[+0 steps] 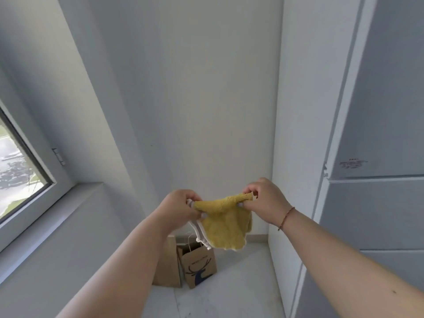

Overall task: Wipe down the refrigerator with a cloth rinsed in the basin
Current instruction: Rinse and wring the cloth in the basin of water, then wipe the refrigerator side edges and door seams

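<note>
Hands pinch the yellow cloth (223, 223) by its top corners, left hand (181, 208) and right hand (267, 200); best spread flat, then fold before wiping the refrigerator (376, 134) at right.

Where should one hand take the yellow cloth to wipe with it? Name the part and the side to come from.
The yellow cloth hangs limp from its top edge, pinched between the left hand and right hand. Probably best to gather that bunched top edge into the right hand, closing in from the right, nearest the refrigerator, so the loose lower part folds into a pad.
</note>
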